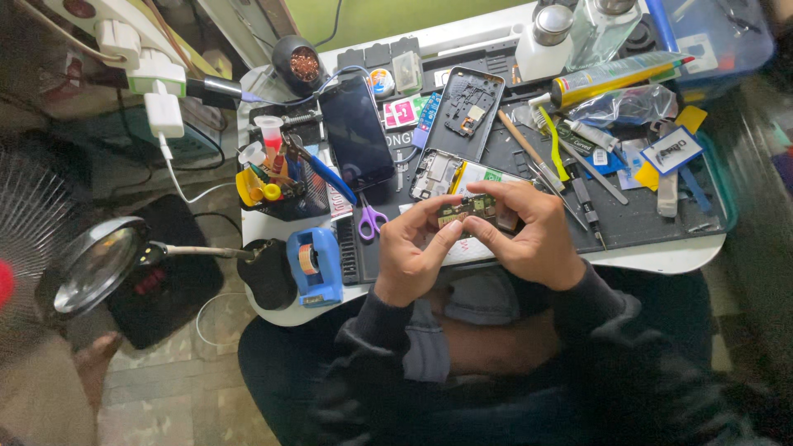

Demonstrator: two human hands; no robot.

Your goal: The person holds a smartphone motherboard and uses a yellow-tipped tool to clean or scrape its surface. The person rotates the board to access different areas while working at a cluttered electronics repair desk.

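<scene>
The circuit board [467, 210] sits between both hands, before the opened phone [450, 175], with scissors [371, 220] left.

I see a small green circuit board [467, 211], studded with dark chips, lying flat and crosswise just in front of the opened phone [450, 173] on the dark mat [644, 219], pinched at both ends.

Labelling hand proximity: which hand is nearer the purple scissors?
Left. The left hand is just right of the purple scissors, almost beside the handles. The right hand is farther right, beyond the small circuit board that both hands hold.
</scene>
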